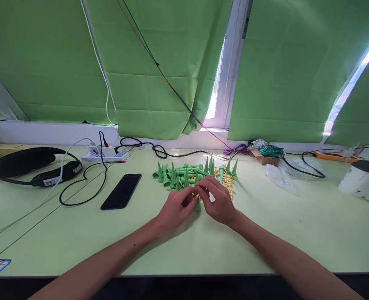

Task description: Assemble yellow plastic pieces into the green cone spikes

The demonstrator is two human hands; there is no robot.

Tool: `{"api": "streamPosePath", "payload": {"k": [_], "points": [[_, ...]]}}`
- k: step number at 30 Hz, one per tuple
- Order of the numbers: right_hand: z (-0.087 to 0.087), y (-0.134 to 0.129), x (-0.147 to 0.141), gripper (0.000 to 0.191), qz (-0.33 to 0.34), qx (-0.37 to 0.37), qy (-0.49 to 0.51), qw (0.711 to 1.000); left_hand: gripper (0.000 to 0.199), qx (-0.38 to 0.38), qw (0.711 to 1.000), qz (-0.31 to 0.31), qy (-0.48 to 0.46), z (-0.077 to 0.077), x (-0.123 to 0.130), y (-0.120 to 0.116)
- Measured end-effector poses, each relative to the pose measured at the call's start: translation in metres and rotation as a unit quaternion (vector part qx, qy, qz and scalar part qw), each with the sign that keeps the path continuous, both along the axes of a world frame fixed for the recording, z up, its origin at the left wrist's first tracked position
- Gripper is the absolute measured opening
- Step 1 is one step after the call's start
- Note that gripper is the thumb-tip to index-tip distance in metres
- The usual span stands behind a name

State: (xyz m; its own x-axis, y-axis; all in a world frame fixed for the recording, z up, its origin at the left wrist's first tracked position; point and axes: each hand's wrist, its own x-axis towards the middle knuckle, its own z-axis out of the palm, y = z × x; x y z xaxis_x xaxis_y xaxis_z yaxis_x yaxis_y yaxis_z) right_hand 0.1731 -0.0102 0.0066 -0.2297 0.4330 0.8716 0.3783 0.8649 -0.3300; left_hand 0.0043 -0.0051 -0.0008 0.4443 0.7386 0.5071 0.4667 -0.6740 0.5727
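My left hand (178, 207) is closed, its thumb and fingers around a green cone-shaped plastic piece (197, 207) whose flared base shows just below the fingers. Close against it, my right hand (218, 201) has its fingertips pinched together at the same spot; whatever they grip is hidden. Just beyond both hands spreads a pile of green cone-shaped pieces (173, 177), some standing upright and others lying on their sides. Small pale-yellow pieces (228, 185) lie in a heap to the right of the cones, partly behind my right hand.
A black phone (121, 191) lies left of my hands. Further left are a black headband-like device (54, 173), a power strip (106, 155) and loose cables. On the right stand a small cardboard box (264, 157), plastic bags (279, 177) and a white cylinder (361, 179). Green blinds hang behind.
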Motion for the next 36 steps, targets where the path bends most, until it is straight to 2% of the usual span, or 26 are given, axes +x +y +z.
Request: {"api": "streamPosePath", "payload": {"k": [3,10,20,29,33,36], "points": [[0.0026,-0.0020,-0.0011,0.014,-0.002,0.004,0.009,1.000,0.010,0.003,1.000,-0.029,-0.001,-0.0015,-0.0009,-0.0003],[0.0038,-0.0040,-0.0022,0.015,-0.004,0.010,0.024,1.000,0.015,-0.002,0.999,-0.040,-0.001,0.0012,-0.0016,-0.0026],[0.0025,-0.0011,-0.0006,0.014,-0.028,-0.008,0.030,0.999,0.024,0.027,0.999,-0.023,-0.020,0.0022,-0.0017,-0.0040],[-0.0031,0.0019,0.0016,0.010,-0.029,-0.046,-0.007,0.999,0.028,0.001,1.000,-0.012,-0.027,0.0047,-0.0018,-0.0035],[-0.0039,0.0037,0.0025,0.012,-0.044,-0.037,0.003,0.998,0.019,-0.037,0.997,0.001,-0.071,0.0025,-0.0008,-0.0027],[-0.0026,0.0034,0.0024,0.012,-0.060,-0.024,0.019,0.998,0.023,-0.068,0.994,-0.004,-0.088,0.0018,0.0001,-0.0021]]}}
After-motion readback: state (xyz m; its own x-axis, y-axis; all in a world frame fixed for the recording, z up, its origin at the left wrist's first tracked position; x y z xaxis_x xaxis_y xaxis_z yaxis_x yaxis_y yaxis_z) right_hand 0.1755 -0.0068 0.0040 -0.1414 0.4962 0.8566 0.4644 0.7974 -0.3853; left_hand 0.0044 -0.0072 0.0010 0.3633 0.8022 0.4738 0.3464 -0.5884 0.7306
